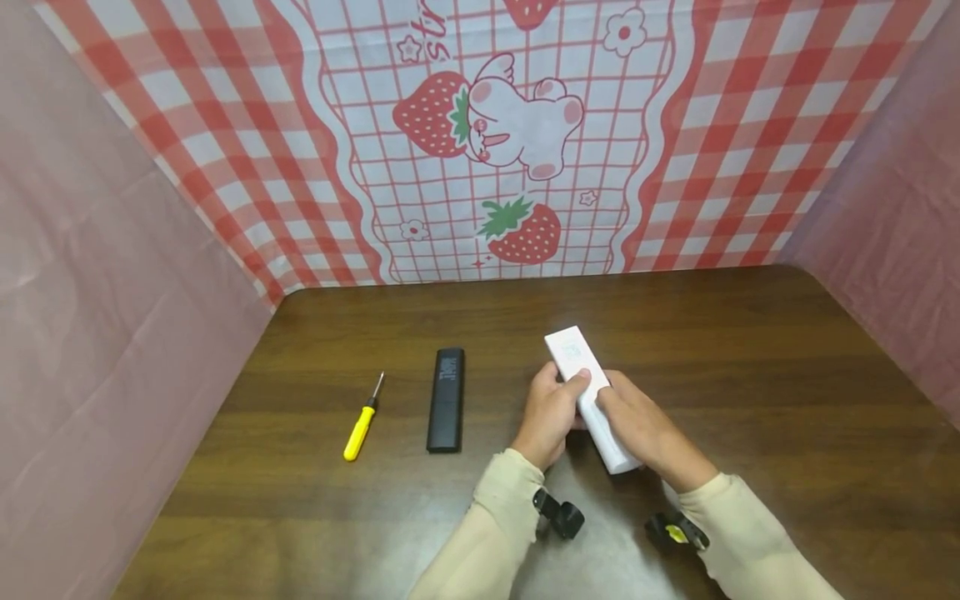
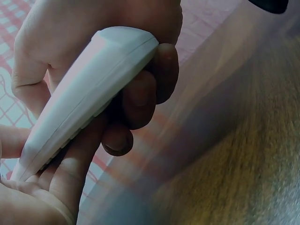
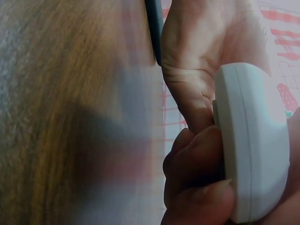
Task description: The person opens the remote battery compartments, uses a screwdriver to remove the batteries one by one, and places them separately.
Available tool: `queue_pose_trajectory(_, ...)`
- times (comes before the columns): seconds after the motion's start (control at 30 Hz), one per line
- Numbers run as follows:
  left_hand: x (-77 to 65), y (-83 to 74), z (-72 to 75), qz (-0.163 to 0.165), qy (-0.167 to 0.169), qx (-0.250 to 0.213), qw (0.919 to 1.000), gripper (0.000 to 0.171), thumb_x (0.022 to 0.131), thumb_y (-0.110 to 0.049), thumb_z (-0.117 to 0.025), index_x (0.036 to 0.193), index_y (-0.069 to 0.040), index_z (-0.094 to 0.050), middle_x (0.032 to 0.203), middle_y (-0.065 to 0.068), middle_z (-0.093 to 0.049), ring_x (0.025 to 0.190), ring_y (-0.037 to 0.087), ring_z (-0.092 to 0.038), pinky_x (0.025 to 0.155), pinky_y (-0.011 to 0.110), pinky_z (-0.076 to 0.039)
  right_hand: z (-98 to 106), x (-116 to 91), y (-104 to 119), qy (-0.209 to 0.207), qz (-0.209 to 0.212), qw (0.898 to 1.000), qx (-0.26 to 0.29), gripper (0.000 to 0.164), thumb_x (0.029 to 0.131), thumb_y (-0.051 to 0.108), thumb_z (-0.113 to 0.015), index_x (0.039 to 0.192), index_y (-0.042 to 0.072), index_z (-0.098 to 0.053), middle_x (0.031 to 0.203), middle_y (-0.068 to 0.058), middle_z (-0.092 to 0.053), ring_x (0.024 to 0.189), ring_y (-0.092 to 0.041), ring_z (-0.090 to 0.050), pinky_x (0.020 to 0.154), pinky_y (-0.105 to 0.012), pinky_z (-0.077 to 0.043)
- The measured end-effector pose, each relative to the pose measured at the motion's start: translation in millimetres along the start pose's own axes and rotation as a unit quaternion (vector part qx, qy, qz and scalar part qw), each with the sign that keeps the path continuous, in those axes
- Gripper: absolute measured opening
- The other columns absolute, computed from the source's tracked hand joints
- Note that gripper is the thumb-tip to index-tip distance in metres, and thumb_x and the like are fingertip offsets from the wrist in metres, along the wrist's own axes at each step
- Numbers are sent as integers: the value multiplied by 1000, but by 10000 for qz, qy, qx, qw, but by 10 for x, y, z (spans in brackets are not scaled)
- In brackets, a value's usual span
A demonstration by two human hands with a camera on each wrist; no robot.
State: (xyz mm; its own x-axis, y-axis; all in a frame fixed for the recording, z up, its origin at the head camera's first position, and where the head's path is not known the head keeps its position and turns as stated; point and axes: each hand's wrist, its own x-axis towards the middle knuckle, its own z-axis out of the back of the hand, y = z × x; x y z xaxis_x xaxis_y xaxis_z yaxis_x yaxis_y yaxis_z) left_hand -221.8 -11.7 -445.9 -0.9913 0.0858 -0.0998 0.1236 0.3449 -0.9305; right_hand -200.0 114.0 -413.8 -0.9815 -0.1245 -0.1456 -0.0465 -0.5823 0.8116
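Note:
Both hands hold a white remote control [image 1: 597, 427] over the table, its back with a small label facing up. My left hand [image 1: 546, 414] grips its left side, the thumb lying across the back. On the opposite side, the right hand [image 1: 651, 427] curls round the lower half. The left wrist view shows the remote [image 2: 93, 82] from its end, with button edges along the underside and fingers wrapped beneath. In the right wrist view the rounded end of the remote [image 3: 260, 145] sticks out past the fingers; most of its button face is hidden.
A black remote control [image 1: 446, 408] with small print lies left of the hands. Farther left is a yellow-handled screwdriver [image 1: 361, 432], tip pointing away. The brown wooden table [image 1: 300, 517] meets a strawberry-print cloth [image 1: 517, 150] at the back and pink cloth at both sides.

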Motion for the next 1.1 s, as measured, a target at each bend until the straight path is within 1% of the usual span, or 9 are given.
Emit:
queue_pose_trajectory(0.07, -4, -3, -5, 23, 12, -28, 10000, 17, 98, -11, -58, 111, 0, -57, 80, 11, -67, 66, 19, -66, 54, 33, -55, 3, -1, 3, -30, 23, 10000, -64, 45, 99, 20, -38, 140, 2, -46, 102, -16, -61, 76, -24, -58, 64, -36, -46)
queue_pose_trajectory(0.2, -11, 5, -15, 2, 7, -29, 10000, 17, 98, -11, -58, 110, 0, -57, 80, 11, -67, 65, 19, -66, 54, 32, -55, 13, -14, 9, -21, 2, 10000, -55, 45, 98, 20, -38, 139, 2, -47, 99, -16, -61, 74, -24, -58, 62, -36, -47)
queue_pose_trajectory(0.3, -11, 3, -23, -34, 13, -104, 9999, 18, 98, -12, -58, 112, 1, -57, 82, 11, -67, 66, 19, -66, 55, 32, -56, 30, -19, 24, -64, 84, 9999, -126, 43, 98, 20, -38, 136, 3, -49, 97, -14, -61, 73, -23, -58, 61, -36, -47)
queue_pose_trajectory(0.4, -4, 4, -30, -65, -8, -222, 9997, 19, 99, -12, -58, 113, 1, -58, 84, 10, -68, 68, 19, -66, 55, 32, -56, 50, -24, 47, -131, 202, 9992, -315, 41, 99, 21, -38, 133, 4, -52, 97, -13, -61, 73, -22, -57, 62, -35, -46)
queue_pose_trajectory(0.47, -3, 12, -31, -93, 0, -221, 9997, 20, 99, -12, -57, 113, 2, -57, 85, 11, -68, 68, 18, -67, 56, 33, -56, 58, -29, 55, -123, 250, 9986, -458, 42, 99, 22, -37, 133, 3, -52, 99, -13, -61, 74, -22, -57, 62, -35, -45)
queue_pose_trajectory(0.7, -5, 40, -35, -38, -12, -140, 9999, 21, 99, -12, -58, 113, 4, -57, 83, 12, -67, 67, 18, -66, 58, 35, -57, 55, -47, 42, -93, 162, 9981, -581, 44, 99, 22, -36, 136, 3, -51, 102, -14, -61, 77, -23, -58, 63, -35, -45)
queue_pose_trajectory(0.93, -8, 40, -38, -202, -112, -169, 9996, 22, 99, -12, -58, 113, 5, -58, 82, 10, -66, 66, 17, -66, 56, 32, -56, 44, -47, 61, -158, 252, 9975, -639, 45, 98, 20, -36, 137, 4, -52, 104, -14, -61, 78, -23, -57, 64, -35, -45)
queue_pose_trajectory(1.1, -18, 32, -42, -309, -173, -168, 9992, 23, 98, -12, -59, 113, 6, -58, 83, 11, -67, 66, 16, -65, 56, 31, -55, 37, -51, 81, -156, 239, 9973, -682, 42, 98, 20, -36, 133, 4, -54, 101, -13, -61, 77, -23, -57, 64, -35, -45)
